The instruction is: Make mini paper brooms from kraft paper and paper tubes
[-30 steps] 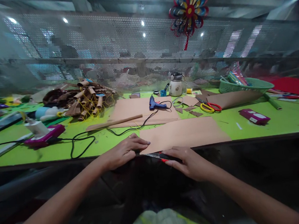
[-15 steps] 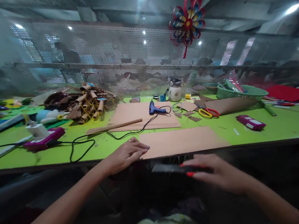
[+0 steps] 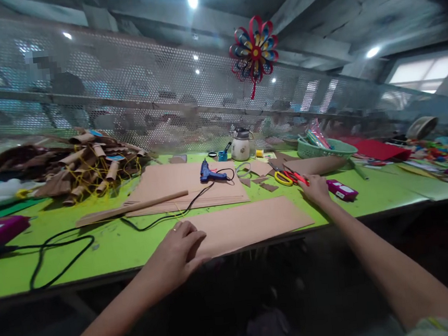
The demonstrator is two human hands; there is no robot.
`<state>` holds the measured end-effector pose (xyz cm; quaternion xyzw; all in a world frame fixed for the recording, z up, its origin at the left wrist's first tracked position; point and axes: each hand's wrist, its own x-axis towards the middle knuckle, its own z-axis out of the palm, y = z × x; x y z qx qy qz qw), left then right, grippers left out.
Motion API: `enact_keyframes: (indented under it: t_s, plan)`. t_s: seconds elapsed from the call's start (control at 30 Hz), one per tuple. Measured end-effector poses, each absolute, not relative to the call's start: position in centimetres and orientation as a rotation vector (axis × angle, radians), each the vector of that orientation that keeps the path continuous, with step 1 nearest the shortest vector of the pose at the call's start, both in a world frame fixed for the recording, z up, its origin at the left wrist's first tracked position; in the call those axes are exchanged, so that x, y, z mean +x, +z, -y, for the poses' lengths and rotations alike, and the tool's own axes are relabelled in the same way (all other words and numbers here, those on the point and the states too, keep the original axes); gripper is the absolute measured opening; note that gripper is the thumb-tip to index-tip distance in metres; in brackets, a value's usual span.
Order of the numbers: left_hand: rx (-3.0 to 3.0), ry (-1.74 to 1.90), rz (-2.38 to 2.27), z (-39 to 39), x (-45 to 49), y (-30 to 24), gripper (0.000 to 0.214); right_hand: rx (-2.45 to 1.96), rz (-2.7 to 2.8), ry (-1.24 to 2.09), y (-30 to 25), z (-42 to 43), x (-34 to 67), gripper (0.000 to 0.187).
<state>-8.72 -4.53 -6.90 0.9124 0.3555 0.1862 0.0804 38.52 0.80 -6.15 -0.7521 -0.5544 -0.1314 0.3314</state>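
Note:
My left hand (image 3: 182,247) grips the left end of a long brown cardboard strip (image 3: 248,223), thumb at the table's front edge and fingers curled over the sheet. The strip lies flat along that edge. Farther right, my right hand (image 3: 317,190) reaches over the table, its fingers closed on a red-handled utility knife (image 3: 303,180). The knife lies right at the scissors (image 3: 283,178), which have yellow and red handles, and its blade is hard to make out among them. Behind the strip, a blue glue gun (image 3: 211,173) rests on stacked brown cardboard sheets (image 3: 162,181).
A heap of brown paper rolls with yellow string (image 3: 91,169) is at left. A black cord (image 3: 146,227) crosses the green table. A jar (image 3: 241,144), a green basket (image 3: 324,149), a purple box (image 3: 342,190) and a rolled brown sheet (image 3: 321,164) stand or lie farther back and right.
My right hand has carried the knife from below the table's front edge forward and right to the scissors. The left hand stays at the strip's left end. The view has turned right.

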Motion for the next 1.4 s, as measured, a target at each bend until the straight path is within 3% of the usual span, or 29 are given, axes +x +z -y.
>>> enact_keyframes:
  t_s: [0.13, 0.27, 0.37, 0.47, 0.73, 0.93, 1.13, 1.3, 1.4]
  plan:
    - [2.634, 0.542, -1.049, 4.0, -8.5, -6.8, 0.027, -1.822, 1.573, -0.436, -6.8, 1.9, 35.7, 0.039]
    - [2.498, 0.546, -1.111, 4.3, -7.9, -6.4, 0.026, -1.477, 2.028, -0.207, -6.7, 4.7, 30.1, 0.027]
    - [2.379, 0.567, -1.142, 4.8, -7.8, -6.2, 0.028, -1.313, 2.331, 0.038, -6.3, 6.3, 26.8, 0.031]
    - [2.246, 0.616, -1.082, 4.8, -8.1, -6.2, 0.029, -1.305, 2.335, 0.17, -5.7, 7.0, 25.3, 0.033]
    - [1.73, 0.883, -1.008, 2.4, -8.8, -4.6, 0.046, -1.3, 2.12, 0.363, -3.7, 5.5, 25.3, 0.017]
    - [1.037, 1.236, -0.917, 1.6, -8.1, -2.8, 0.044, -1.312, 1.964, 0.258, -2.2, 5.4, 25.0, 0.023]
    - [0.823, 1.017, -0.843, 5.6, -3.4, -2.9, 0.035, -1.216, 1.945, 0.092, -1.5, 7.3, 21.9, 0.02]
    - [0.936, 1.1, -0.763, 7.0, 0.8, -3.1, 0.037, -1.085, 2.418, -0.539, -1.6, 10.4, 17.6, 0.017]
    - [0.977, 1.069, -0.821, 6.8, 2.0, -3.6, 0.036, -0.979, 2.615, -0.694, -1.7, 11.6, 15.4, 0.015]
